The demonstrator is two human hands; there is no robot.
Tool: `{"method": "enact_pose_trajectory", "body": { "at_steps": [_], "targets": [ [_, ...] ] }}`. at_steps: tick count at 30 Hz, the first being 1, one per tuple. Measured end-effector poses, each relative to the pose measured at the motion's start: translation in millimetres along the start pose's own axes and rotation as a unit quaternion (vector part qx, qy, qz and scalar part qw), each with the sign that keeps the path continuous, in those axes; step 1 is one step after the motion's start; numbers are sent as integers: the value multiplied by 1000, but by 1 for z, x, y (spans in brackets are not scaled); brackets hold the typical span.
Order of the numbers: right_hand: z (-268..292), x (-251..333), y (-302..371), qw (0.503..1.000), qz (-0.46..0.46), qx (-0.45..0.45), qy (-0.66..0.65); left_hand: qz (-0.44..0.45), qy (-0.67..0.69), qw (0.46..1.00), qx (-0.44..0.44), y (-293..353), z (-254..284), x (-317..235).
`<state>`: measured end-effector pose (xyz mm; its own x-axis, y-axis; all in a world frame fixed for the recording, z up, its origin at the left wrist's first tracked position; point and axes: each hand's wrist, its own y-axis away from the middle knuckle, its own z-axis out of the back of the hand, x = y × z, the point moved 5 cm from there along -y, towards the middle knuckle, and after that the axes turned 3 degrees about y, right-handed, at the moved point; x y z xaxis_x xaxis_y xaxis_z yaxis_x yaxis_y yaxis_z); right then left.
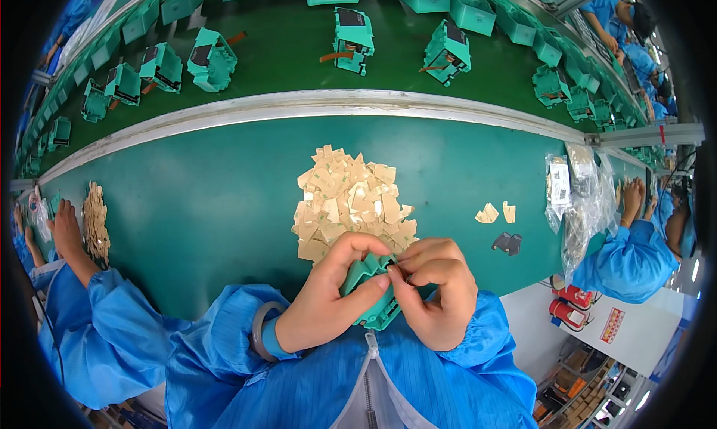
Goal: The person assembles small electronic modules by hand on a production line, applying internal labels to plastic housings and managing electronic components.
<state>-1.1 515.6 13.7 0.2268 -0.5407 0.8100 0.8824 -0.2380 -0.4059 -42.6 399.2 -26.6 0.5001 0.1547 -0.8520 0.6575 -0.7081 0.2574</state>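
Note:
Close to my chest, at the table's near edge, my left hand [334,294] wraps round a green plastic housing [382,315], its thumb across the near side. The fingers of my right hand [439,289] are pinched together at the housing's upper right edge. A small dark bit shows at those fingertips; what it is, I cannot make out. Just beyond my hands lies a broad heap of beige paper-backed pieces [349,197], its near side partly hidden by my left hand.
Beyond a metal rail [321,100], a green belt carries several green housings [354,40]. To the right lie loose beige pieces [488,214], dark pieces [507,243] and clear plastic bags [582,197]. Co-workers in blue sit on both sides, another beige pile [96,223] by the left one.

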Motion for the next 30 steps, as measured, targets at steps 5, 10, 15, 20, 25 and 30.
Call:
{"method": "enact_pose_trajectory", "body": {
  "at_steps": [5,10,15,20,25,30],
  "targets": [
    [1,-2,2,1000,-6,3,12,-9,-1,1000,-7,-1,-2,0],
    [3,-7,-1,997,-63,15,-43,5,41,999,-10,-2,3,2],
    [5,-3,-1,996,-64,18,-58,-16,29,999,-33,-2,2,0],
    [6,8,-4,998,-21,54,-20,-136,-120,981,-61,1,11,9],
    [8,28,-3,990,61,99,81,-320,-196,925,-59,8,16,1],
    [5,36,2,985,81,98,116,-371,-213,903,-39,7,21,-5]
  ]
}}
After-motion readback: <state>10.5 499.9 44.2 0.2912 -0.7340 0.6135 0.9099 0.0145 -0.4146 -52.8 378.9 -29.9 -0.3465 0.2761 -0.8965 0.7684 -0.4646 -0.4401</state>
